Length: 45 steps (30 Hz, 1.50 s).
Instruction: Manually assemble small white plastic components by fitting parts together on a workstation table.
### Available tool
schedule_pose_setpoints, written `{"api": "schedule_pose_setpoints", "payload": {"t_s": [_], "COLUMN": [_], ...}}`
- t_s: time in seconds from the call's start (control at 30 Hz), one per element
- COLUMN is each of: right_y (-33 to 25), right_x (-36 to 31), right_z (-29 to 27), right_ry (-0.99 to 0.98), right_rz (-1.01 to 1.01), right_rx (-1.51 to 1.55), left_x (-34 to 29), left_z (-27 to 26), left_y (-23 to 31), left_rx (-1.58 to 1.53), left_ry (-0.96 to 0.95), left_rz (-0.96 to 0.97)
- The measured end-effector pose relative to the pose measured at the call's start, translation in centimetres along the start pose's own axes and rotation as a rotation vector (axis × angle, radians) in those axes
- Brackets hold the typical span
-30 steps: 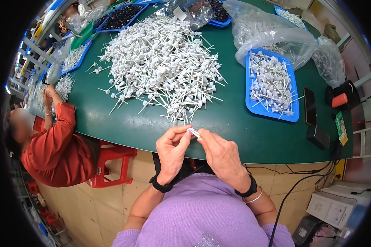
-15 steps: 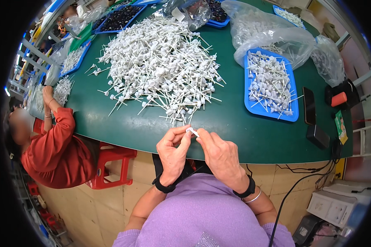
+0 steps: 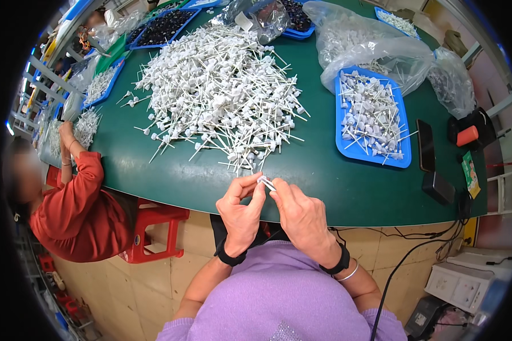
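Observation:
Between my two hands, just over the table's front edge, is a small white plastic piece with a round head and thin stem (image 3: 267, 182). My left hand (image 3: 240, 209) pinches its head between thumb and forefinger. Closed around the stem end is my right hand (image 3: 302, 215), whose fingers partly hide it. Beyond my fingertips a large heap of similar white stemmed pieces (image 3: 219, 94) spreads over the green table (image 3: 210, 179). To the right, a blue tray (image 3: 407, 128) holds more of these pieces.
Behind the tray lies a clear plastic bag (image 3: 370, 42) of white pieces. A phone (image 3: 425, 145) and a small black box (image 3: 438, 188) lie at the right. At the left, a co-worker in a red top (image 3: 77, 210) sits near a red stool (image 3: 159, 230). Trays of dark pieces (image 3: 165, 27) stand far left.
My hands stay almost in place, the right one shifting slightly left. The stem between my fingers looks a little more tilted down to the right.

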State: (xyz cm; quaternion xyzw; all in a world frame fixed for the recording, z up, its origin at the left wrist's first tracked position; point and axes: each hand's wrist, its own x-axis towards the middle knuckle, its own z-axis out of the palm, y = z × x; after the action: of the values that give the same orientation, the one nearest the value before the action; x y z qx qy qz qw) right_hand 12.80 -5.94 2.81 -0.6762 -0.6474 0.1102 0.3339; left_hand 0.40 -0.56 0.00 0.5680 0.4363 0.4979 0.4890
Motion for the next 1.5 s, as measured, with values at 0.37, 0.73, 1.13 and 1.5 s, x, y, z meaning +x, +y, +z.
{"api": "schedule_pose_setpoints", "payload": {"t_s": [0.37, 0.73, 1.13, 1.5], "right_y": [0.9, 3.0, 3.7, 3.2], "right_x": [0.4, 0.5, 1.0, 0.9], "right_z": [0.6, 1.1, -0.4, -0.4], "right_ry": [0.059, -0.327, -0.644, -0.497], "right_rz": [-0.025, 0.342, 0.554, 0.39], "right_rx": [0.264, 1.017, 1.481, 1.086], "left_x": [0.0, 0.0, 0.0, 0.0], "left_z": [-0.1, -0.3, -1.1, -1.3], "left_y": [-0.4, -0.6, 0.0, -0.2], "left_rx": [-0.224, -0.329, -0.268, -0.298], "left_ry": [-0.025, -0.069, -0.142, -0.139], "left_rz": [-0.108, -0.174, -0.115, -0.179]}}
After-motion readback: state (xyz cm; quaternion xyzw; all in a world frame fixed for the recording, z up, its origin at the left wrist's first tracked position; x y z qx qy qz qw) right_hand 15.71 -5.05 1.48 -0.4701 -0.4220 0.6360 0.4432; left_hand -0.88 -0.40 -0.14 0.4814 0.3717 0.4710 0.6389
